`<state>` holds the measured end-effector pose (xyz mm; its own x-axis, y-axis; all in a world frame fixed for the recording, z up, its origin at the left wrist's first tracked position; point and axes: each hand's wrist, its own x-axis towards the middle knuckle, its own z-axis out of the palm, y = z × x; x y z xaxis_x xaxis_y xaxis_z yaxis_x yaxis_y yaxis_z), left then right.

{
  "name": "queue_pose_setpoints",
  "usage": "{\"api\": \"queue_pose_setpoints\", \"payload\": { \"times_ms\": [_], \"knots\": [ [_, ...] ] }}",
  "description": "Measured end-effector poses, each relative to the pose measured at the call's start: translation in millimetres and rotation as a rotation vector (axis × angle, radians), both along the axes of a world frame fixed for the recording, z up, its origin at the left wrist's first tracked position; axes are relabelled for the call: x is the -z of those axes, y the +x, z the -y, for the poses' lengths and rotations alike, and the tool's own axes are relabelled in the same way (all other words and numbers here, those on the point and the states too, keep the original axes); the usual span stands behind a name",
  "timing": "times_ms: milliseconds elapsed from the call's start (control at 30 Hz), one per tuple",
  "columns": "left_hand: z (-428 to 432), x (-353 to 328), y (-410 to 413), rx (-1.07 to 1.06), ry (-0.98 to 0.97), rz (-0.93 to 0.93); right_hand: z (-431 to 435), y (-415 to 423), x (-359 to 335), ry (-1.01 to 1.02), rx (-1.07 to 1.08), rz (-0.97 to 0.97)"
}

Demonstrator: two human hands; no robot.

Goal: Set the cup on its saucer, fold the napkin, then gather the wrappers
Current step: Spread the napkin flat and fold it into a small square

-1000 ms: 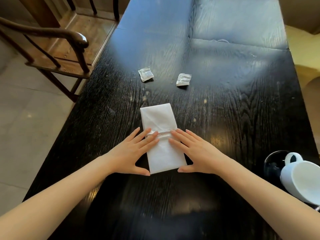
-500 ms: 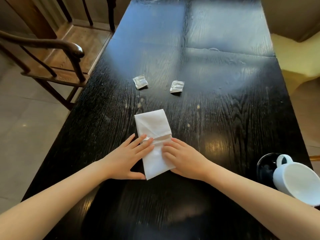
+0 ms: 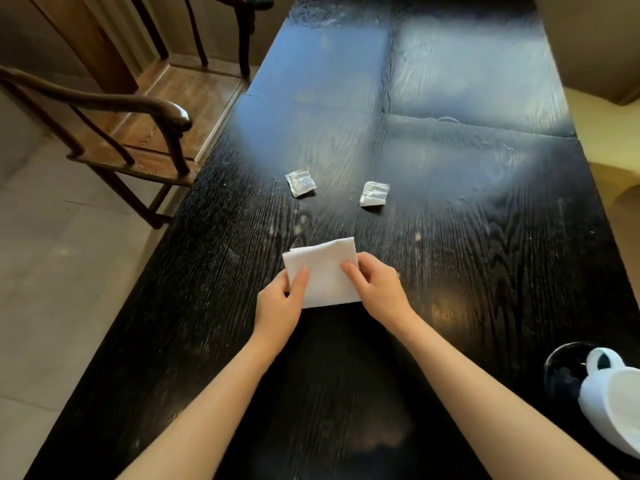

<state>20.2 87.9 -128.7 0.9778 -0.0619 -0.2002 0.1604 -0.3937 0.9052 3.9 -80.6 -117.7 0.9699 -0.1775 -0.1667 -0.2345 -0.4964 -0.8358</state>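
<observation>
Head view: the white napkin (image 3: 323, 273) lies folded to a squat shape near the middle of the dark wooden bench (image 3: 485, 254). Its far edge lifts a little, and its near edge rests on the wood. The left hand (image 3: 280, 308) pinches the napkin's left edge, thumb on top. The right hand (image 3: 379, 289) pinches the right edge the same way, so each grip is clenched on the cloth.

Farther along the bench lie two small clear wrappers, well apart from the napkin. The left wrapper (image 3: 300, 182) and the right wrapper (image 3: 374, 193) lie near each other without touching. Between them and the napkin the wood is bare, and more open surface runs beyond them to the far end.

At the near right corner the white cup (image 3: 614, 403) sits on the dark saucer (image 3: 562, 367), tilted, its handle towards the middle of the bench. It is cut by the picture's edge and lies close beside the right forearm.

The bench's left edge runs diagonally. A wooden armchair (image 3: 138, 133) stands just beside it on the pale tiled floor (image 3: 45, 289). The right edge borders a yellowish surface that I cannot tell.
</observation>
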Motion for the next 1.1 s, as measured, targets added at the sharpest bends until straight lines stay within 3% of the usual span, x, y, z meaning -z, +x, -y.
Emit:
{"api": "queue_pose_setpoints", "payload": {
  "times_ms": [133,233,333,500,633,733,867,1100],
  "knots": [
    [15,-2,18,-0.117,0.144,0.130,-22,10,8,-0.073,0.206,-0.022],
    [21,2,32,-0.083,0.292,0.098,-36,16,12,-0.205,0.321,-0.016],
    [21,7,38,0.014,0.454,0.115,-44,18,18,-0.415,0.354,-0.023],
    [18,13,56,0.422,0.740,0.400,-46,17,24,-0.716,0.309,-0.039],
    [23,2,80,0.625,0.787,0.421,-47,18,23,-0.817,0.276,-0.012],
    [25,-6,94,0.703,0.813,0.319,-44,17,23,-0.810,0.245,0.031],
    [22,-13,108,0.757,0.668,0.150,-41,16,25,-0.664,0.234,0.092],
    [12,-5,107,0.703,0.511,0.155,-38,19,32,-0.599,0.238,0.070]
  ]
}}
